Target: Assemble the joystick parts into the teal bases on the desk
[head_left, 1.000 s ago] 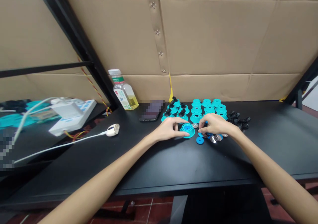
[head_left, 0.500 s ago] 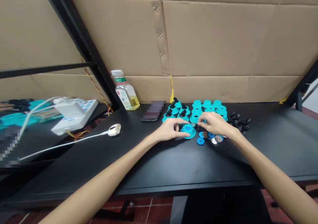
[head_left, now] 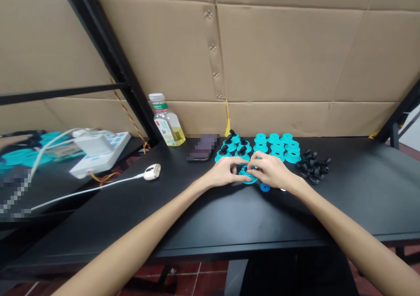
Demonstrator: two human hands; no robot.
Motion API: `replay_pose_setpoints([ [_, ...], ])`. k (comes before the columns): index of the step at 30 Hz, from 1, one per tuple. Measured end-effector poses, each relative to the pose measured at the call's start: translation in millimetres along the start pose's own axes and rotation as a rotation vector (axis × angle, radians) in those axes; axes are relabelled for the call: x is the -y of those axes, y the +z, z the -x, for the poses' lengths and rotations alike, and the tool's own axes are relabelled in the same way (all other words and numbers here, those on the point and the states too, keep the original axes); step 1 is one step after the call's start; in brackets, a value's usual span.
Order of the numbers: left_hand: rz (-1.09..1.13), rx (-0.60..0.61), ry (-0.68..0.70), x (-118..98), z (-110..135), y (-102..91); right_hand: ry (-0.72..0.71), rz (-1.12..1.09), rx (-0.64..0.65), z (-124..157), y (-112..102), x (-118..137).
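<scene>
My left hand [head_left: 226, 172] grips a teal flanged plastic ring [head_left: 252, 181] between thumb and fingers, flat on the black table. Over the ring's centre, my right hand [head_left: 268, 170] pinches with its fingertips down in the opening; what they hold is hidden by the fingers. Just beside the right hand lies a blue disc with a small hole [head_left: 265, 187]. A sliver of a shiny disc [head_left: 283, 189] peeks out under the palm, which hides the other discs.
Behind my hands stand teal rings with black knobs [head_left: 242, 151] at left and rows of plain teal rings [head_left: 277, 149] at right. Black knobs [head_left: 314, 167] are heaped farther right. A phone [head_left: 203, 148], a bottle [head_left: 168, 121], a cabled cream device [head_left: 152, 172] and a power strip [head_left: 98, 156] lie leftward.
My right hand has moved left from beside the small discs onto the ring's centre, where a blue disc showed before. My left hand keeps its hold on the ring.
</scene>
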State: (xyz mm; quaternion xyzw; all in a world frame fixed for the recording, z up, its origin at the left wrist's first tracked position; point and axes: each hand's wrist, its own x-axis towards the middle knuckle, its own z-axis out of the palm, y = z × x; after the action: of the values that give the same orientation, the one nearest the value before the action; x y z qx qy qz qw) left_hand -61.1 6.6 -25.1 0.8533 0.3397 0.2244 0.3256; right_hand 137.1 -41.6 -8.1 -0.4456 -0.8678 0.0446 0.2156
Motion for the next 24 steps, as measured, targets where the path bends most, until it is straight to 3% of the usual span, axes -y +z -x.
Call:
replay_pose_setpoints([
  [15,0.082,0.004,-0.076,-9,5,-12.4,0.050,-0.021,-0.030,2,-2,1],
  [24,0.139,-0.003,0.054,-7,3,-10.8,0.169,-0.035,-0.052,0,-1,5],
])
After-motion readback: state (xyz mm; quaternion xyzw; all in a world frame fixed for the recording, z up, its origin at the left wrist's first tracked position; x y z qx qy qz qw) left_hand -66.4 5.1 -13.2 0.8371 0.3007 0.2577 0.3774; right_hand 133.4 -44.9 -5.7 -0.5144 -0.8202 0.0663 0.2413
